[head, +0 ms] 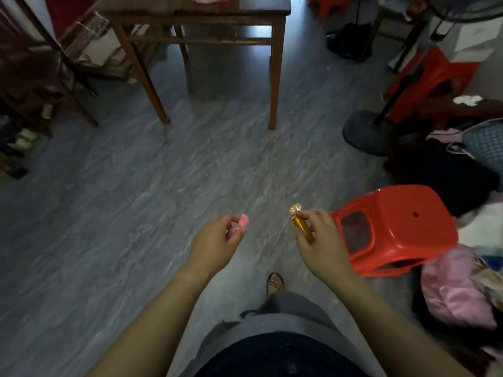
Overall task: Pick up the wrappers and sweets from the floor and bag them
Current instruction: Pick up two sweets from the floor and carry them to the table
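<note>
My left hand (pixel 215 242) is held out over the grey floor, its fingertips pinching a small pink wrapped sweet (pixel 241 222). My right hand (pixel 319 240) is level with it, about a hand's width to the right, gripping a gold-wrapped sweet (pixel 300 224) whose twisted foil end sticks up above the thumb. Both hands hover well above the floor. No bag shows in this view, and I see no other sweets or wrappers on the floor.
A red plastic stool (pixel 394 229) lies tipped just right of my right hand. A wooden table (pixel 196 36) stands ahead. A fan base (pixel 364 131) and piles of clothes (pixel 457 292) crowd the right side. My sandalled foot (pixel 275 283) is below my hands.
</note>
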Demonstrator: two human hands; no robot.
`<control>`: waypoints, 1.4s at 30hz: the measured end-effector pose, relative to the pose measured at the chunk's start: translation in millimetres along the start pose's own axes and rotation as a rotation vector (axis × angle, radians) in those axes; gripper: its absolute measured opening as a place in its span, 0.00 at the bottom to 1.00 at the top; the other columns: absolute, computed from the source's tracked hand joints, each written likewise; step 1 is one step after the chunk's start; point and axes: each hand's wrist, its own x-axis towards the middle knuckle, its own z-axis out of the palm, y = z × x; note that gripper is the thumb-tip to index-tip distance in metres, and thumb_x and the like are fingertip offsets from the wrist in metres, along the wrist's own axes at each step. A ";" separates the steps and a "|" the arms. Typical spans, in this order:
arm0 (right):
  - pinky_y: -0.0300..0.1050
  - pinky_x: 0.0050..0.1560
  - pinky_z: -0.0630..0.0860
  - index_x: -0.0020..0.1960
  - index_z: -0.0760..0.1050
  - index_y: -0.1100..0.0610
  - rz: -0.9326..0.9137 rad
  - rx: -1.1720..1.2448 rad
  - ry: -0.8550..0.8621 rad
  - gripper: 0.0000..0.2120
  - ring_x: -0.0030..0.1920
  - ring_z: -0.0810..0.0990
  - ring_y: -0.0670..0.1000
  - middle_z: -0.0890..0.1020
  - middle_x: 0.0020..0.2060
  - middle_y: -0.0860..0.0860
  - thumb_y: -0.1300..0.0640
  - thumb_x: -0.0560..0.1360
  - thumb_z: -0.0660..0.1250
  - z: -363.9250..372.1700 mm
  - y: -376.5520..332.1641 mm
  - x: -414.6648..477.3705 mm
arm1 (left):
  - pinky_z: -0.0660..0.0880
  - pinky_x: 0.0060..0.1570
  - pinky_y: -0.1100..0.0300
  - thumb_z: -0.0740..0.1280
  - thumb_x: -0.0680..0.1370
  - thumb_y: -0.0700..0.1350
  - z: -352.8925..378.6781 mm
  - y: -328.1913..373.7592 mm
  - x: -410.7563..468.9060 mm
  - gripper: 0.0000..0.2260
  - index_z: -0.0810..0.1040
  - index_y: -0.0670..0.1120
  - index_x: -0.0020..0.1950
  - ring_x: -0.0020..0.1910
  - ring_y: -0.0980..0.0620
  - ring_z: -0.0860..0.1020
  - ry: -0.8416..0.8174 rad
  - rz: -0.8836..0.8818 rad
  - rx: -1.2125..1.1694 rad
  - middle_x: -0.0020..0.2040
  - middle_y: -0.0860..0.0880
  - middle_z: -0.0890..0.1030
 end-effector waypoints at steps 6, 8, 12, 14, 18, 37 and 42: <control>0.26 0.41 0.65 0.59 0.72 0.53 -0.106 0.015 -0.094 0.14 0.44 0.72 0.41 0.70 0.52 0.44 0.60 0.74 0.64 -3.4 -14.7 181.6 | 0.70 0.39 0.61 0.63 0.76 0.56 -44.3 15.7 137.9 0.12 0.77 0.51 0.53 0.39 0.56 0.75 0.086 -0.084 -0.008 0.45 0.52 0.77; 0.25 0.42 0.66 0.59 0.72 0.53 -0.130 0.039 -0.114 0.14 0.45 0.72 0.38 0.70 0.51 0.44 0.60 0.74 0.64 12.7 -20.8 225.0 | 0.69 0.39 0.62 0.63 0.76 0.57 -58.2 6.2 175.5 0.12 0.78 0.52 0.54 0.38 0.58 0.74 0.104 -0.127 -0.005 0.45 0.53 0.76; 0.29 0.42 0.70 0.59 0.72 0.53 -0.169 0.071 -0.229 0.13 0.44 0.74 0.42 0.72 0.51 0.45 0.61 0.75 0.63 54.5 -29.7 315.6 | 0.67 0.37 0.66 0.62 0.76 0.57 -85.2 -19.6 266.1 0.14 0.80 0.51 0.54 0.36 0.59 0.72 0.159 -0.180 0.011 0.45 0.52 0.78; 0.33 0.43 0.71 0.59 0.72 0.55 -0.197 0.085 -0.259 0.13 0.44 0.74 0.44 0.73 0.52 0.48 0.62 0.75 0.63 73.8 -37.0 374.1 | 0.66 0.36 0.69 0.60 0.77 0.58 -105.2 -30.1 321.4 0.16 0.81 0.50 0.53 0.37 0.59 0.73 0.188 -0.179 0.003 0.44 0.51 0.79; 0.31 0.42 0.71 0.60 0.72 0.55 -0.196 0.094 -0.195 0.14 0.45 0.74 0.42 0.72 0.52 0.48 0.62 0.75 0.62 87.9 -68.3 503.7 | 0.71 0.42 0.59 0.59 0.77 0.58 -162.2 -37.5 441.5 0.16 0.81 0.51 0.53 0.44 0.50 0.78 0.205 -0.152 0.041 0.45 0.48 0.80; 0.27 0.44 0.66 0.54 0.76 0.54 -0.270 0.120 -0.032 0.14 0.41 0.72 0.37 0.75 0.47 0.46 0.66 0.71 0.66 117.2 -107.1 1010.2 | 0.71 0.39 0.58 0.61 0.78 0.52 -309.4 -24.0 912.9 0.13 0.77 0.48 0.59 0.38 0.54 0.74 0.321 -0.079 0.084 0.47 0.49 0.80; 0.26 0.42 0.66 0.58 0.75 0.55 -0.226 0.106 -0.022 0.14 0.49 0.73 0.45 0.75 0.53 0.49 0.63 0.73 0.65 113.9 -126.4 1125.8 | 0.70 0.45 0.65 0.61 0.78 0.50 -341.9 -7.3 1000.4 0.14 0.72 0.52 0.64 0.47 0.56 0.75 0.269 -0.019 0.067 0.50 0.54 0.75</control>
